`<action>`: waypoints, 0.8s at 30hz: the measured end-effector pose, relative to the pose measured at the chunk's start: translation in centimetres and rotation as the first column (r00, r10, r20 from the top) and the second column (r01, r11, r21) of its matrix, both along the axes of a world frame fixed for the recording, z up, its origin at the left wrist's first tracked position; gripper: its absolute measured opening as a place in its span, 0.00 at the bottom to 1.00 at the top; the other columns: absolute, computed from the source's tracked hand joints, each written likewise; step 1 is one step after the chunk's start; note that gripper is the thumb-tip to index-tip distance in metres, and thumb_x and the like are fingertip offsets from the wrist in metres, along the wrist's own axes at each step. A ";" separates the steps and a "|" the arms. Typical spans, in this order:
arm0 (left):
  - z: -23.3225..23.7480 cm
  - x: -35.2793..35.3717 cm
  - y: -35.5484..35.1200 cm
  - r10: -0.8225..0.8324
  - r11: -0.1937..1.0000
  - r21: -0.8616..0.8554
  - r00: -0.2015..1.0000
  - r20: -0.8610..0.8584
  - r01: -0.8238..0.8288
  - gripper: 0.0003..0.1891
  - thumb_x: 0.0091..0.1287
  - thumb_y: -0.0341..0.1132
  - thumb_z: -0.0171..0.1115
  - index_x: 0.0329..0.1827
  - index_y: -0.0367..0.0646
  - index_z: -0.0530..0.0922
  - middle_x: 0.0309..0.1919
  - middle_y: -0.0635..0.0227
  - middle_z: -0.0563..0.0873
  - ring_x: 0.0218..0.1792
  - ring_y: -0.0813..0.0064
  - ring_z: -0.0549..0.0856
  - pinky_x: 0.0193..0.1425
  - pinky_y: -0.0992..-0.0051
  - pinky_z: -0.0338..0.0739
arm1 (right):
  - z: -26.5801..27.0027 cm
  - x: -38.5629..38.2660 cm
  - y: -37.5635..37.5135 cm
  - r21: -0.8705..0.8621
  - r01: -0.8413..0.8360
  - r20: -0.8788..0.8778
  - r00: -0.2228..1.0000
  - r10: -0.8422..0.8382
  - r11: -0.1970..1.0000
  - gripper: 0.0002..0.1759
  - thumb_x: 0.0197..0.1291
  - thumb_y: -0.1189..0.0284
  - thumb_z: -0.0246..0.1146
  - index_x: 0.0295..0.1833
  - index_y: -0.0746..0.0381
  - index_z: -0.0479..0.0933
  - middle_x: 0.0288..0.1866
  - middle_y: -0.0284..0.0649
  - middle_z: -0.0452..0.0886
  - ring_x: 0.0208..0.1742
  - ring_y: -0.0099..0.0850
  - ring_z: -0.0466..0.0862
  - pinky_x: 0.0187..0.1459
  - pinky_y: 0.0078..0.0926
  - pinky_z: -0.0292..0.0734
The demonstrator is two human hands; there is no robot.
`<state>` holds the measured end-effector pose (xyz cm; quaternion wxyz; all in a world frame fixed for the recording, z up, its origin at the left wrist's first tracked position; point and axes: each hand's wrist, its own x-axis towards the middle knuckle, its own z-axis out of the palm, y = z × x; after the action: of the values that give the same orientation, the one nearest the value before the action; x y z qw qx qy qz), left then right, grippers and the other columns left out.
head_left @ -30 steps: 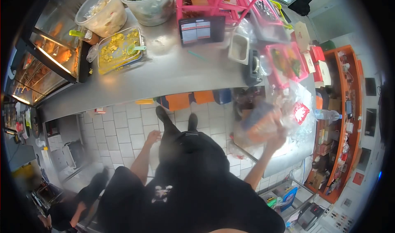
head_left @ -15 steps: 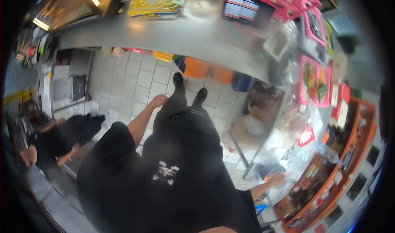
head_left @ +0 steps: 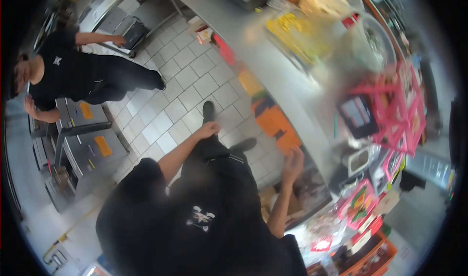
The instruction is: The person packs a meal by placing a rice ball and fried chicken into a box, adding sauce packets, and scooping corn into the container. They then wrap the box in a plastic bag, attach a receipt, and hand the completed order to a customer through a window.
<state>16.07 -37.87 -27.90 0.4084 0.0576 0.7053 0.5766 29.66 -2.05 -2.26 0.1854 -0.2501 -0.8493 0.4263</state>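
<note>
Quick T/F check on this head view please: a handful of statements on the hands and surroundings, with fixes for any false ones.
1. No object shows in the left hand. True.
2. The right hand grips a bottle. False: nothing shows in the right hand.
3. A tablet-like screen is beside the pink rack. True.
4. The co-worker wears a white shirt. False: it is black.
5. The yellow food lies on the floor. False: it is up on the metal counter.
6. The floor tiles are pale. True.
</note>
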 end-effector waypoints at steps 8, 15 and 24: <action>4.8 -6.8 -12.1 0.480 0.877 -0.133 0.850 0.216 -0.462 0.12 0.73 0.44 0.55 0.50 0.46 0.78 0.39 0.69 0.85 0.37 0.80 0.83 0.37 0.78 0.75 | -7.0 -22.9 -11.8 -0.216 -0.565 0.213 0.768 0.603 0.796 0.13 0.68 0.69 0.61 0.53 0.64 0.77 0.42 0.45 0.84 0.44 0.33 0.85 0.46 0.28 0.79; 3.0 -20.6 -15.4 0.609 0.793 -0.137 0.765 0.208 -0.594 0.14 0.74 0.44 0.53 0.49 0.45 0.79 0.38 0.68 0.86 0.36 0.78 0.83 0.38 0.75 0.76 | -14.1 -33.6 -21.4 -0.646 -0.370 0.325 0.657 0.680 0.667 0.15 0.71 0.64 0.57 0.55 0.61 0.76 0.45 0.41 0.83 0.44 0.29 0.85 0.43 0.27 0.79; -7.2 -50.4 -15.6 0.504 0.846 -0.096 0.846 -0.173 -0.524 0.18 0.73 0.46 0.55 0.46 0.38 0.80 0.38 0.64 0.87 0.39 0.70 0.86 0.46 0.72 0.78 | -29.2 -59.9 -33.2 -0.772 -0.138 0.371 0.695 0.616 0.620 0.16 0.72 0.66 0.54 0.61 0.59 0.72 0.51 0.41 0.82 0.47 0.31 0.84 0.45 0.30 0.79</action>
<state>-34.33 -53.44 -35.05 0.1906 -0.1216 0.7604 0.6088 -30.21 -35.22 -31.43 -0.3049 -0.2258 -0.6705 0.6376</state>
